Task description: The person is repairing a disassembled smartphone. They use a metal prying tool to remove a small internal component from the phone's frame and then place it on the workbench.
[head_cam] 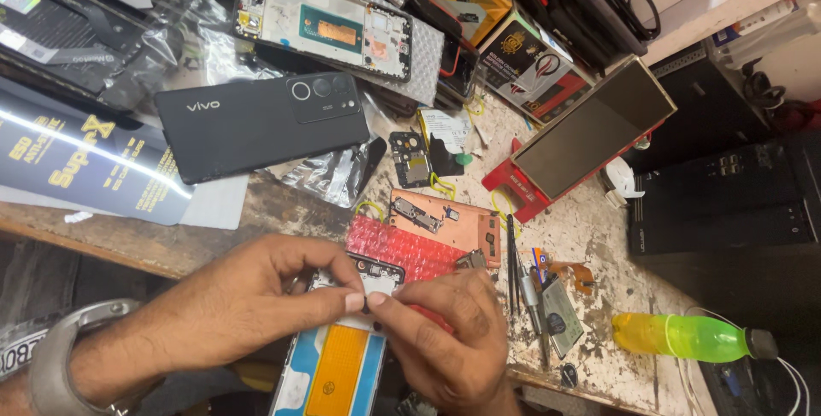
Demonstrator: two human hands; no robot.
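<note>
1. The left hand (256, 296) and right hand (445, 339) are pinching the top edge of the opened phone (342, 356) at six o'clock on the counter (599, 228).
2. Fingertips (355, 300) are pressing bare parts; squeezing risks cracking them.
3. The screwdriver (532, 300), lying at three o'clock, could be getting knocked.

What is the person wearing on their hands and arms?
Both hands are bare: no gloves, and no rings that I can see. The left hand has a grey metal watch with a wide band around its wrist. The right hand shows no watch or sleeve; its wrist is cut off by the picture's edge.
</note>
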